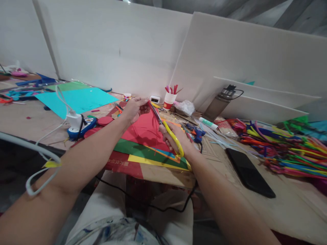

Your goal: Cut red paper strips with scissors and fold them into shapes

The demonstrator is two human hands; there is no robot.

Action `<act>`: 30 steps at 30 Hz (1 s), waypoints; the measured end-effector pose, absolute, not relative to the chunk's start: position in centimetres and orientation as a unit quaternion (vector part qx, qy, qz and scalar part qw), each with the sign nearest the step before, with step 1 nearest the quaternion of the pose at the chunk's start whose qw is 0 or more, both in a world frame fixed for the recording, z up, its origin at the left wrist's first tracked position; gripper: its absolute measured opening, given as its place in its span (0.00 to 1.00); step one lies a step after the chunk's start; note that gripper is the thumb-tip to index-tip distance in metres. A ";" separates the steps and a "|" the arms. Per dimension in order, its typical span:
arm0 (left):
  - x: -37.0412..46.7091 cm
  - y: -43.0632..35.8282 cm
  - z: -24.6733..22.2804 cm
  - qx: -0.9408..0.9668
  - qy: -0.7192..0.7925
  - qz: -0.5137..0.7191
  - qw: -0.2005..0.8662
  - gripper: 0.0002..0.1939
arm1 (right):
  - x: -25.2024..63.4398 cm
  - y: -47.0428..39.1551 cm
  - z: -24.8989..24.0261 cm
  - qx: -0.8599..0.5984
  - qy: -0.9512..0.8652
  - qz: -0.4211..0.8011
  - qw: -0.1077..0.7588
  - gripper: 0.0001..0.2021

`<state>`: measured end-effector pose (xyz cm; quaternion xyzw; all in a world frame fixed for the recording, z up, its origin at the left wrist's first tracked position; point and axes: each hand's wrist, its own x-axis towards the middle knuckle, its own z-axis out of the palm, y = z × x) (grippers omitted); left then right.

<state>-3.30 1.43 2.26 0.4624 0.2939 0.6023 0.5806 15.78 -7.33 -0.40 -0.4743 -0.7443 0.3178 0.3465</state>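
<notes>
My right hand point(175, 136) grips a pair of scissors with yellow handles point(176, 139), its blades pointing up and left toward my other hand. Pinched in the fingers of my left hand point(138, 108) is a small red piece point(150, 103), perhaps paper; the blade tips are close beside it, and I cannot tell whether they touch it. Both hands are raised over a stack of coloured sheets: a red sheet point(143, 131) on top, then a green sheet point(127, 147) and a yellow sheet point(158, 162) at the near edge.
Left of the stack stand a blue power strip point(81, 129) and a turquoise sheet point(79, 100). Behind are a paper cup point(169, 100) and a bottle point(219, 102). To the right lie a blue glue gun point(198, 133), a black phone point(249, 172) and many coloured pipe cleaners point(293, 146).
</notes>
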 end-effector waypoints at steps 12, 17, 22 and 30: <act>-3.4 1.7 2.2 0.452 0.282 0.613 0.583 0.10 | 15.8 -7.3 -0.8 -0.481 -0.726 0.343 0.353 0.24; -3.3 1.5 2.3 0.459 0.286 0.611 0.578 0.09 | 16.0 -7.2 -0.6 -0.475 -0.749 0.312 0.340 0.24; -3.0 1.1 2.5 0.459 0.303 0.601 0.580 0.11 | 15.9 -7.3 -0.4 -0.477 -0.752 0.295 0.346 0.24; -2.8 0.9 2.6 0.448 0.300 0.613 0.578 0.11 | 15.8 -7.2 -0.5 -0.475 -0.753 0.291 0.350 0.24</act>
